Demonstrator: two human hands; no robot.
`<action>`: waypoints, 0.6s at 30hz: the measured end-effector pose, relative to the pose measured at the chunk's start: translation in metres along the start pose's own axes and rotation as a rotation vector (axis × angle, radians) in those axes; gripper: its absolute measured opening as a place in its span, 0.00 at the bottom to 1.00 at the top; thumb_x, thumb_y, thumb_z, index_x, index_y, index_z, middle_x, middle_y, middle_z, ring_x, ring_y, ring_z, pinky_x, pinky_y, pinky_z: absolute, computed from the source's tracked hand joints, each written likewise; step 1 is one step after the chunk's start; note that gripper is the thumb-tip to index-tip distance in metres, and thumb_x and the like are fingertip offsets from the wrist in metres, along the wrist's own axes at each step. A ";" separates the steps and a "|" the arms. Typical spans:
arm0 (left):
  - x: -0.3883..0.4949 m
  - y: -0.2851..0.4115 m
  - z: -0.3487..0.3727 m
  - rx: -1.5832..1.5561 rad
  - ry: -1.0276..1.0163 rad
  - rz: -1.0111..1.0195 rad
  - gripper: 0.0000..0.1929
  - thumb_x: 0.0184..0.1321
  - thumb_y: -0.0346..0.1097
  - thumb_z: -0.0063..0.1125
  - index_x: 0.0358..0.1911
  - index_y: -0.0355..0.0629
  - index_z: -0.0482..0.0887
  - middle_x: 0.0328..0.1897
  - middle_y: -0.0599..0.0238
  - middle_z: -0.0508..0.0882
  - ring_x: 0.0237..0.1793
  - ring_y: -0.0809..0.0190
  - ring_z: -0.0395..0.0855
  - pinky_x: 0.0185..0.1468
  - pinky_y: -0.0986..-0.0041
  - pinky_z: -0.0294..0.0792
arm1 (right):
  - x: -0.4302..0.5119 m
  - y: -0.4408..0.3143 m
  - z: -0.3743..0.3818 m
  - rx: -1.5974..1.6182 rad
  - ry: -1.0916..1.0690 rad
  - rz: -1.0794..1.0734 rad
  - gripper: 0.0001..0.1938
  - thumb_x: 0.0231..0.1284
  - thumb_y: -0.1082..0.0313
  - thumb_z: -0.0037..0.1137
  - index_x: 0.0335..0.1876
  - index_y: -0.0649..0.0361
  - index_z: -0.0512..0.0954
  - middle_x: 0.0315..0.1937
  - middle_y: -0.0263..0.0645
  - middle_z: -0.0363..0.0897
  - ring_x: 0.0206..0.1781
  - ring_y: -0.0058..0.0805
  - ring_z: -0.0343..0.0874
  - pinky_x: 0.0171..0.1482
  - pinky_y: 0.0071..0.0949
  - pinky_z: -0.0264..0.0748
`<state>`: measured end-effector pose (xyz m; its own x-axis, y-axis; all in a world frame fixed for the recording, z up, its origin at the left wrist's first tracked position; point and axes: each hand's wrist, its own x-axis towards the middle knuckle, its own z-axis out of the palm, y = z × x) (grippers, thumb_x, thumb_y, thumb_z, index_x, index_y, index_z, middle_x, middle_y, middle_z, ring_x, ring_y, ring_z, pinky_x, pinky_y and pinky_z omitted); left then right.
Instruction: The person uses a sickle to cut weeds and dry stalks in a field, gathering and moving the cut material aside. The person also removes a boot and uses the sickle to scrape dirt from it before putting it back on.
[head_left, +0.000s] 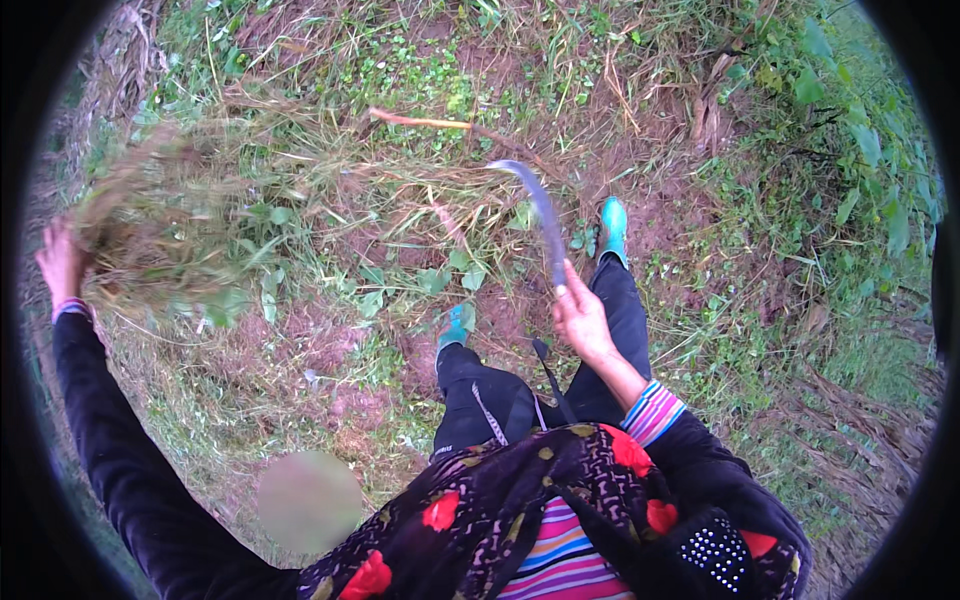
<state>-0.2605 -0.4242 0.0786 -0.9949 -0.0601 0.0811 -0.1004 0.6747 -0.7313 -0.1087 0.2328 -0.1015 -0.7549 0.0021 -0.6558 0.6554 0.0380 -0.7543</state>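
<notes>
My right hand (581, 311) is closed round the lower end of a sickle, whose curved metal blade (541, 202) points up and bends to the left over the ground. Far to the left, my left hand (64, 259) is stretched out at the edge of a blurred bunch of cut grass and weeds (150, 225). Whether its fingers grip the stems does not show clearly. Loose grass and broad green leaves (435, 280) lie between the bunch and my feet.
A bare stick (424, 121) lies on the ground ahead of the blade tip. My teal boots (614, 225) stand apart on reddish soil and low weeds. Leafy plants (870, 142) grow at the right; dry stalks (855, 427) lie at the lower right and upper left.
</notes>
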 end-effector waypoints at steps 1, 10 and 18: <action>0.008 0.003 -0.011 0.001 0.026 -0.071 0.19 0.47 0.33 0.58 0.47 0.45 0.78 0.39 0.55 0.82 0.43 0.49 0.80 0.48 0.59 0.71 | 0.001 0.005 -0.007 -0.036 0.063 0.012 0.27 0.71 0.68 0.43 0.73 0.43 0.55 0.22 0.23 0.62 0.22 0.11 0.61 0.24 0.15 0.65; 0.013 0.387 -0.096 -0.980 0.131 0.351 0.31 0.42 0.51 0.71 0.51 0.46 0.78 0.50 0.57 0.82 0.51 0.48 0.77 0.58 0.57 0.65 | 0.058 0.055 -0.050 0.077 0.224 0.468 0.27 0.71 0.64 0.39 0.73 0.35 0.52 0.18 0.30 0.67 0.14 0.22 0.64 0.15 0.24 0.60; -0.019 0.671 -0.129 -0.999 -0.646 0.357 0.68 0.30 0.63 0.74 0.70 0.33 0.44 0.72 0.50 0.60 0.69 0.50 0.60 0.69 0.55 0.52 | 0.157 0.038 -0.070 0.574 0.007 0.665 0.14 0.70 0.71 0.36 0.58 0.53 0.58 0.23 0.31 0.62 0.17 0.17 0.57 0.16 0.19 0.56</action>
<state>-0.3074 0.1247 -0.3261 -0.8162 0.0821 -0.5719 -0.0523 0.9753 0.2147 -0.2042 0.3043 -0.2309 -0.2113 -0.1490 -0.9660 0.8686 -0.4818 -0.1157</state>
